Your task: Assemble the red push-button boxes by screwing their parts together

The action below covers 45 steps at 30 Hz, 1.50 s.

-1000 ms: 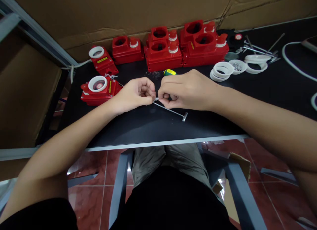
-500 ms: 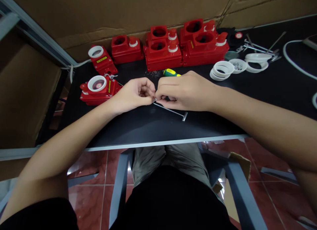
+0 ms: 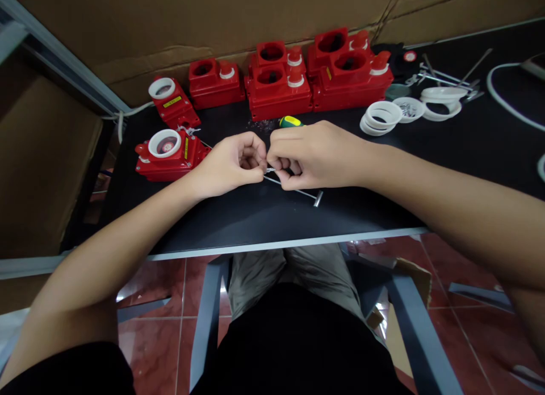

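My left hand (image 3: 232,162) and my right hand (image 3: 313,156) meet above the black table, both with pinched fingers. Between their fingertips shows a short whitish strand (image 3: 269,169), perhaps cord or fine chain, too small to tell. Its ends are hidden by the fingers. Just below the hands lies a thin metal hammer (image 3: 317,198) with a small cylindrical head, its handle running up to the left under my fingers. Behind my right hand, the yellow and green handle of a tool (image 3: 291,122) is partly covered.
Red boxes with round openings (image 3: 279,97) line the cardboard wall. Two red boxes with white rings (image 3: 168,171) stand left. On the right are white rings (image 3: 381,116), a dish of small metal parts (image 3: 409,109) and several metal rods (image 3: 447,80). The table's pale edge (image 3: 289,243) runs in front.
My right fingertips have drawn slightly away from the left ones, and more of the whitish strand shows between them. The hammer stays where it was. The view has shifted a little.
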Each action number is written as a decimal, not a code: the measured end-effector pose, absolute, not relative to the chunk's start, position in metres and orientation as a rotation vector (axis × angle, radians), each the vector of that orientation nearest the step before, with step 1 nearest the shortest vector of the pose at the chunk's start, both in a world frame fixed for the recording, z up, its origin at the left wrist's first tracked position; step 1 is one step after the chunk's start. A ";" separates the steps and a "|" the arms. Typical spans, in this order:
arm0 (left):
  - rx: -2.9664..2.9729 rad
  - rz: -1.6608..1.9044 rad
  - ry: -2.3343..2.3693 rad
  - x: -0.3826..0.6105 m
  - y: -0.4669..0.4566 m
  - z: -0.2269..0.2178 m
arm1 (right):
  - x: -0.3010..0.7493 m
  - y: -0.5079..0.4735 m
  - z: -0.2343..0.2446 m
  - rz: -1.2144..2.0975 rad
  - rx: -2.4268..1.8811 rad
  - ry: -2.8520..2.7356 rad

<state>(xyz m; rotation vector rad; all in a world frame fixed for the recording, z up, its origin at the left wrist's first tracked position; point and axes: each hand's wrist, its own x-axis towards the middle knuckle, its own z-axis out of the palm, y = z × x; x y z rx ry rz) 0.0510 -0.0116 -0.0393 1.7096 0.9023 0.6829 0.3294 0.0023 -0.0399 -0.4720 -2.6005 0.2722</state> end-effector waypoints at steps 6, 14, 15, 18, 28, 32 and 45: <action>1.738 0.662 0.936 0.051 -0.013 -0.039 | 0.327 0.002 -0.035 0.381 -0.476 -2.629; 1.730 0.633 0.918 0.046 -0.010 -0.039 | 0.329 0.000 -0.030 0.532 -0.581 -2.636; 1.729 0.632 0.918 0.046 -0.010 -0.040 | 0.329 0.000 -0.031 0.514 -0.558 -2.639; 1.716 0.629 0.928 0.047 -0.009 -0.040 | 0.329 -0.001 -0.034 0.406 -0.459 -2.652; 1.706 0.654 0.917 0.051 -0.012 -0.037 | 0.333 0.002 -0.037 0.215 -0.393 -2.625; 1.725 0.660 0.906 0.051 -0.012 -0.038 | 0.333 0.002 -0.037 0.214 -0.389 -2.629; 1.708 0.671 0.882 0.049 -0.010 -0.037 | 0.334 0.009 -0.037 0.263 -0.487 -2.569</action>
